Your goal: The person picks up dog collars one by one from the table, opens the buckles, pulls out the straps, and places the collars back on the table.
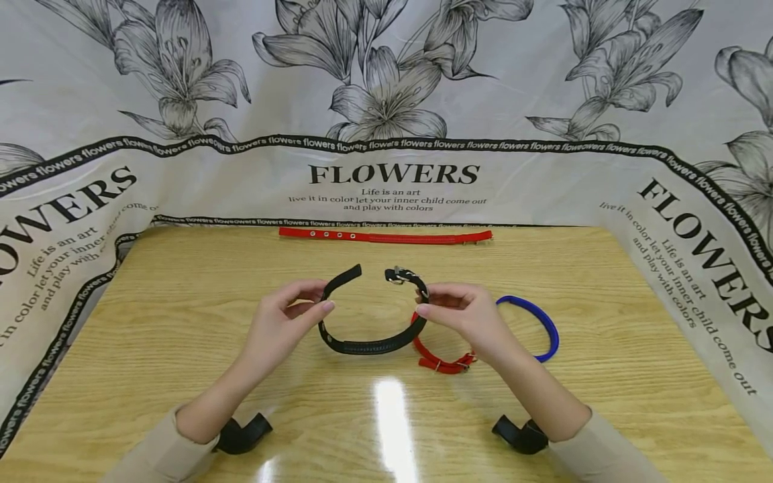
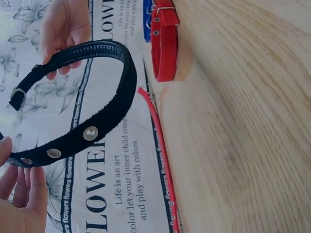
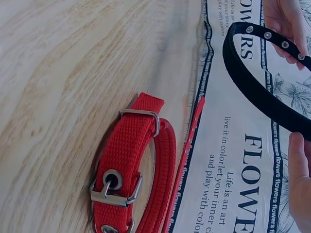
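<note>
A black collar (image 1: pixel 370 346) is held up in an unfastened loop above the table, its two ends apart at the far side. My left hand (image 1: pixel 288 315) pinches the eyelet end between thumb and fingers; metal eyelets (image 2: pixel 91 133) show along that strap in the left wrist view. My right hand (image 1: pixel 465 312) pinches the other side, near the metal buckle (image 1: pixel 396 274). Below the right hand a buckled red collar (image 1: pixel 443 365) lies in a ring, partly covered by the hand. A blue collar (image 1: pixel 546 329) lies beyond it to the right, half hidden by the right forearm.
A second red collar (image 1: pixel 386 237) is stretched straight along the table's back edge. The wooden table (image 1: pixel 181 302) is bordered by a flower-print cloth (image 1: pixel 386 181) at the back and sides. Black straps (image 1: pixel 244 435) show near both wrists.
</note>
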A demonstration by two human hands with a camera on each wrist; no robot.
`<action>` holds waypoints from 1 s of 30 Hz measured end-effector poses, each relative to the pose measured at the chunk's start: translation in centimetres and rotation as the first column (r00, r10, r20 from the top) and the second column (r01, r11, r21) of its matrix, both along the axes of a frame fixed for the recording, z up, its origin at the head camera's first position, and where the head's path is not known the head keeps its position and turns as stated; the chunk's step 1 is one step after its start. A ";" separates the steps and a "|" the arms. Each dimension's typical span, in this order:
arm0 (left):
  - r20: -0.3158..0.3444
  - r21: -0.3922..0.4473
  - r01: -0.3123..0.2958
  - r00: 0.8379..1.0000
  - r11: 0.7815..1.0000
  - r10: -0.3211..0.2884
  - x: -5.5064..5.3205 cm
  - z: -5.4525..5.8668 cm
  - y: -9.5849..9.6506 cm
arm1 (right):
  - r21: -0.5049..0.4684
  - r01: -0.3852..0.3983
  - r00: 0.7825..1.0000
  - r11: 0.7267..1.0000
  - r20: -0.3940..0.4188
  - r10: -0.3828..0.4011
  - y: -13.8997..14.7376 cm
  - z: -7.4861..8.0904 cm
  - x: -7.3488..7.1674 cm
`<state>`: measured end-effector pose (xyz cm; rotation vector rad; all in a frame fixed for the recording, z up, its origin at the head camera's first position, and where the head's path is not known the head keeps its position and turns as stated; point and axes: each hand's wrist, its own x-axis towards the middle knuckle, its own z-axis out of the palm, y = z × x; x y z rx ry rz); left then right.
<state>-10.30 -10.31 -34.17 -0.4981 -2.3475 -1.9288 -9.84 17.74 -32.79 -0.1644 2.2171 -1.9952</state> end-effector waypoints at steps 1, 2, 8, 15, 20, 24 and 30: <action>0.010 0.005 -0.006 1.000 1.000 0.006 0.0 0.1 -0.1 | -0.015 -0.003 1.000 1.000 -0.008 0.003 0.1 0.0 -0.1; 0.018 0.010 -0.015 1.000 1.000 0.015 -0.1 0.1 -0.1 | -0.026 -0.005 1.000 1.000 -0.011 0.004 0.2 0.0 -0.1; 0.030 0.048 -0.082 0.996 0.995 0.081 -0.4 0.3 -0.5 | -0.050 0.029 0.999 0.998 -0.019 -0.030 0.7 -0.2 -0.4; 0.008 0.187 -0.174 0.984 0.967 0.175 -0.7 0.4 -1.5 | -0.205 0.123 0.992 0.971 0.010 -0.124 1.7 -0.2 -0.6; -0.029 0.286 -0.209 0.974 0.935 0.226 -0.9 0.4 -2.0 | -0.351 0.151 0.989 0.924 0.060 -0.139 2.6 -0.2 -0.8; -0.081 0.321 -0.208 0.966 0.924 0.246 -1.2 0.5 -2.2 | -0.447 0.166 0.985 0.879 0.112 -0.130 3.5 -0.1 -1.2; -0.076 0.374 -0.245 0.953 0.895 0.293 -1.6 0.6 -2.2 | -0.495 0.244 0.968 0.834 0.177 -0.178 4.6 0.2 -1.8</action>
